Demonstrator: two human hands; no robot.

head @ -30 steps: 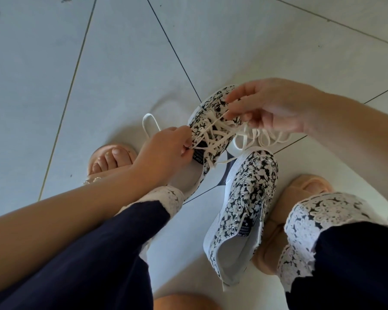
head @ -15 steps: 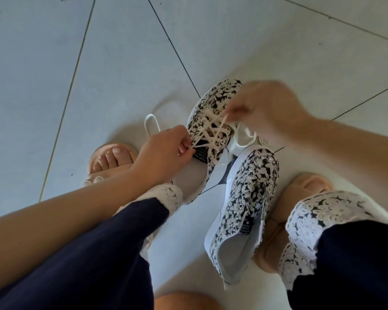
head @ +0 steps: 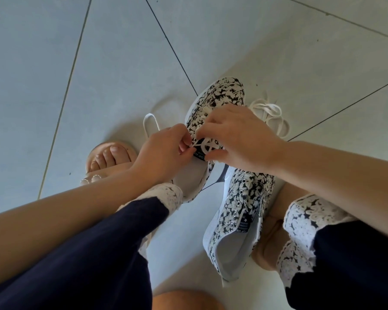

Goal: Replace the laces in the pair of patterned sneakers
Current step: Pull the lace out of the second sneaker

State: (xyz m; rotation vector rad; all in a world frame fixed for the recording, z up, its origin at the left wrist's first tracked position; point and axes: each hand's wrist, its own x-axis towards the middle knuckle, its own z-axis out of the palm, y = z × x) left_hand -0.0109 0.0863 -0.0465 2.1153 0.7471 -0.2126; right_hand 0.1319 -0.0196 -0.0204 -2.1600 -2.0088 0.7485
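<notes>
Two black-and-white floral sneakers stand on the floor between my feet. The far sneaker [head: 220, 95] carries a cream lace [head: 207, 145] crossed through its eyelets. My left hand [head: 164, 153] pinches that lace at the sneaker's left edge, near the tongue label. My right hand [head: 238, 135] lies over the sneaker's middle and pinches the lace from the right; it hides most of the lacing. The near sneaker [head: 238, 218] has bare eyelets and no lace.
A loose pile of white lace [head: 271, 117] lies on the tiles right of the far sneaker, and a white loop [head: 150, 124] lies to its left. My sandalled left foot [head: 110, 157] and both knees flank the shoes on the grey tiled floor [head: 99, 63].
My right hand has come down from above the toe onto the sneaker's middle, close to my left hand. The lace strands it held up now lie flat on the shoe.
</notes>
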